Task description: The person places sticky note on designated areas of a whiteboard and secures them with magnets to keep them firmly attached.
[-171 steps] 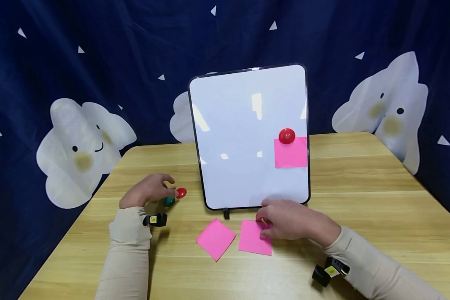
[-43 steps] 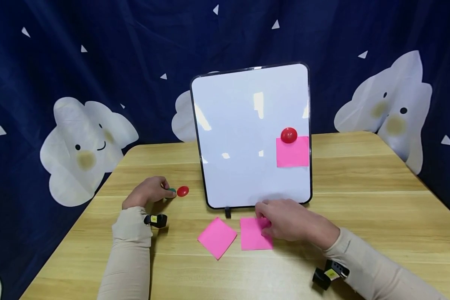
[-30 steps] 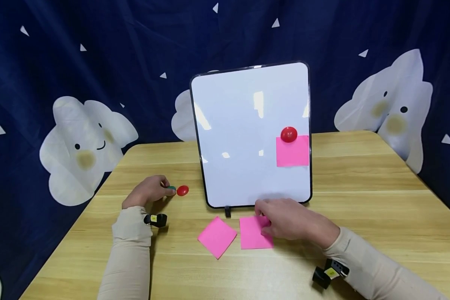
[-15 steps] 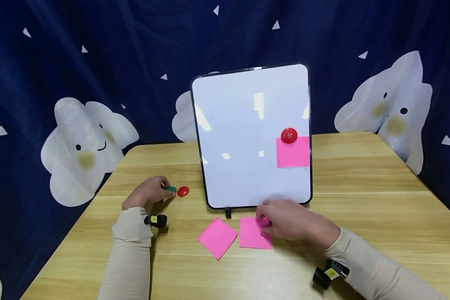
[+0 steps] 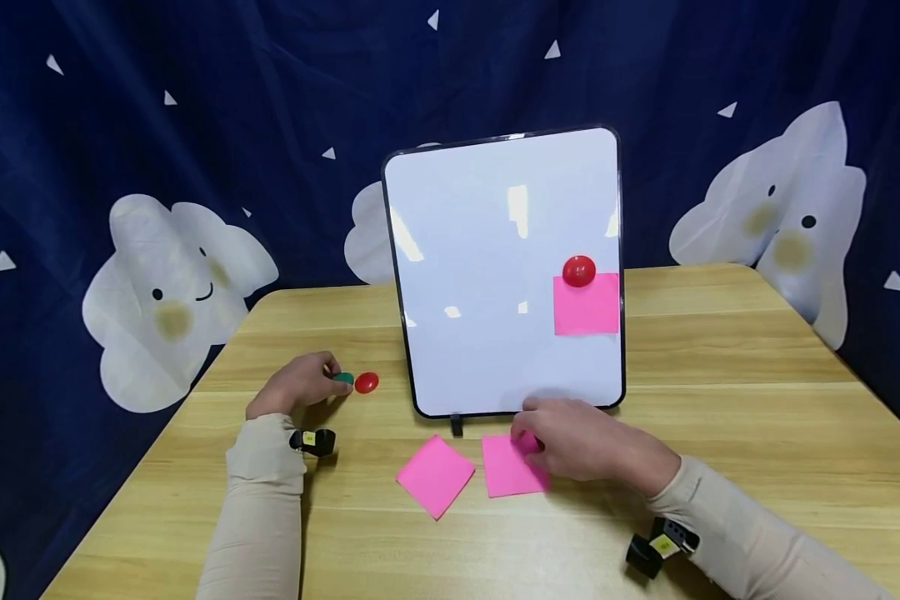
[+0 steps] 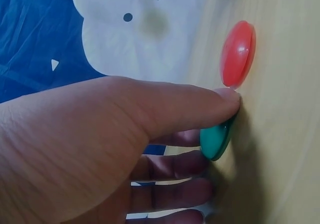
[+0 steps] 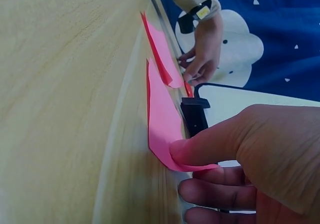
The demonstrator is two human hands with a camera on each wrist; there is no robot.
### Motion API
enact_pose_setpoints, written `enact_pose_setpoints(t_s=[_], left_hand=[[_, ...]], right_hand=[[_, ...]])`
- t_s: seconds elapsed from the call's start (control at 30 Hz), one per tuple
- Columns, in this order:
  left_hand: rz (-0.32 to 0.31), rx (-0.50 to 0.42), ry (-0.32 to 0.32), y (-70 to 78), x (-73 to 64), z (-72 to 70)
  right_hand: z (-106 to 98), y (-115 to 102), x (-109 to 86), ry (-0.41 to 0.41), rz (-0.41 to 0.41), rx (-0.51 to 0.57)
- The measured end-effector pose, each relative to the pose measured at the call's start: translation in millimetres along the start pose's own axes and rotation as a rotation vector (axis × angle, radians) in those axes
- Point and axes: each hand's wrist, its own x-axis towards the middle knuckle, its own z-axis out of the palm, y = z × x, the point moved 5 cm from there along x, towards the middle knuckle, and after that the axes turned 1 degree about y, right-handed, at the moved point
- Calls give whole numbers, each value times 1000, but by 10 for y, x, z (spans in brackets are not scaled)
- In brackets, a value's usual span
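Note:
My left hand (image 5: 296, 385) pinches a green round magnet (image 6: 214, 143) at its edge, thumb on the near side and fingers behind, low over the table. A red magnet (image 5: 367, 382) lies just beyond the thumb tip. At the foot of the whiteboard (image 5: 480, 358), my right hand (image 5: 585, 437) pinches the right part of a pink sticky note (image 5: 508, 473). In the right wrist view its thumb presses on that note (image 7: 162, 114), which bends up toward the fingers. A second pink sticky note (image 5: 435, 477) lies turned cornerwise to its left.
The whiteboard stands upright on the wooden table (image 5: 757, 467), with a small black foot (image 5: 457, 426) at its lower edge. Another red magnet (image 5: 579, 271) sits over the top edge of a pink note (image 5: 587, 310) on the board. A dark blue curtain (image 5: 285, 75) hangs behind.
Since the oldest frame, my left thumb and fingers have closed on the green magnet. The note under my right hand has turned slightly; that hand has barely moved.

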Motion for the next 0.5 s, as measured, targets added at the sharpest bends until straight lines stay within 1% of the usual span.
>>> enact_pose_setpoints(t_s=[0.27, 0.37, 0.5], left_hand=[[-25, -4, 12, -12, -10, 4], [-25, 4, 16, -11, -8, 4], [-21, 12, 23, 5, 2, 3]], right_hand=[[1, -13, 2, 13, -29, 14], [-3, -22, 1, 8, -36, 14], [-4, -24, -7, -5, -17, 27]])
